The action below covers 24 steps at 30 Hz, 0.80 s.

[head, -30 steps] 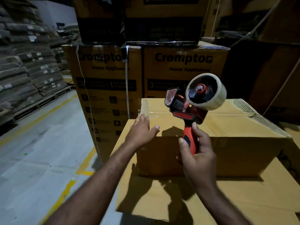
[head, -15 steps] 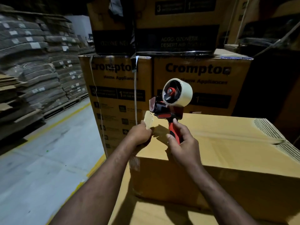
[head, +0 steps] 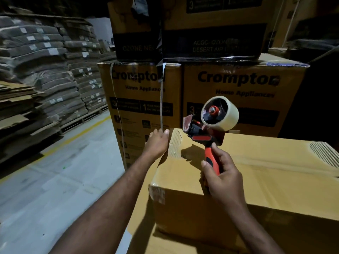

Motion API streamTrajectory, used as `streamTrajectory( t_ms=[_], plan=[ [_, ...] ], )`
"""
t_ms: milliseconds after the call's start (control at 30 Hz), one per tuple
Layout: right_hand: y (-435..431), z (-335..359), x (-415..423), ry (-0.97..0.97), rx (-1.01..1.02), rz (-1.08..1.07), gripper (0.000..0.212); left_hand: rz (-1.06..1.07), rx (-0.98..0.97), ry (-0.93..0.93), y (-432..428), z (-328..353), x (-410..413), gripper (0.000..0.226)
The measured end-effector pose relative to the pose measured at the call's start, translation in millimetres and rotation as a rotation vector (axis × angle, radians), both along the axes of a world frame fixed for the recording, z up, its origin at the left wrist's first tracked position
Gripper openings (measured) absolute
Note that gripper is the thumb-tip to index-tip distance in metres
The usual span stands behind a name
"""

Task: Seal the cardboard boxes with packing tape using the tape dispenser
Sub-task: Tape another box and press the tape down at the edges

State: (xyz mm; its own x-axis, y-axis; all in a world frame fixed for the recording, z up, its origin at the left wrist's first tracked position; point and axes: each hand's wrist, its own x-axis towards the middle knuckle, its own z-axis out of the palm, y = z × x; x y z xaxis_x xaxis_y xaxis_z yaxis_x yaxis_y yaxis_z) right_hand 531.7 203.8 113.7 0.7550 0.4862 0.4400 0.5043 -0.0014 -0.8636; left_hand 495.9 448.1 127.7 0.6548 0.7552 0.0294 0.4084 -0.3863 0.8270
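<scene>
A plain brown cardboard box point(head: 256, 180) lies in front of me on a larger flat box point(head: 146, 241). My right hand point(head: 222, 182) grips the red and black handle of the tape dispenser point(head: 211, 129), held upright above the box top, its roll of clear tape point(head: 226, 118) at the upper right. My left hand point(head: 156, 143) presses flat with straight fingers against the box's left end, where the tape strip point(head: 174, 143) folds over the edge. An older taped patch point(head: 157, 194) shows at the near left corner.
Stacked printed "Crompton" cartons point(head: 244, 92) rise right behind the box, with a loose white strap point(head: 161, 99) hanging down one. Piles of flattened cardboard on pallets point(head: 55, 79) line the left. Grey floor with a yellow line point(head: 73, 138) lies to the left.
My left hand went from pinching the loose tape end to pressing it flat down the box's left end. The dispenser has drawn back to the right over the box top.
</scene>
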Motion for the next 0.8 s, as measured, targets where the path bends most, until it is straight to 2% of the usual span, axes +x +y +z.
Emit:
streamTrajectory(
  t_ms=[100,233,400,500,633,800],
  plan=[
    [-1.8,-1.8,0.2,-0.006,-0.012,-0.020,0.056,-0.051,-0.074,-0.126,5.2,16.7,21.8,0.060],
    [-3.5,-4.8,-2.8,-0.009,-0.033,-0.043,0.058,-0.193,-0.221,-0.010,14.8,-1.7,47.4,0.064],
    [2.3,-4.7,-2.6,-0.075,-0.075,-0.045,0.057,-0.185,-0.287,-0.085,35.6,-22.4,61.2,0.060],
    [5.1,-5.6,-3.4,-0.082,-0.095,-0.050,0.057,-0.174,-0.362,-0.070,39.2,-26.0,61.6,0.060],
    [4.0,-5.2,-5.1,-0.069,-0.097,-0.075,0.058,-0.041,-0.200,-0.047,43.6,-19.5,66.0,0.066],
    [2.6,-6.5,-4.2,-0.050,-0.089,-0.087,0.059,-0.047,-0.183,-0.177,56.2,-23.9,69.6,0.054]
  ],
)
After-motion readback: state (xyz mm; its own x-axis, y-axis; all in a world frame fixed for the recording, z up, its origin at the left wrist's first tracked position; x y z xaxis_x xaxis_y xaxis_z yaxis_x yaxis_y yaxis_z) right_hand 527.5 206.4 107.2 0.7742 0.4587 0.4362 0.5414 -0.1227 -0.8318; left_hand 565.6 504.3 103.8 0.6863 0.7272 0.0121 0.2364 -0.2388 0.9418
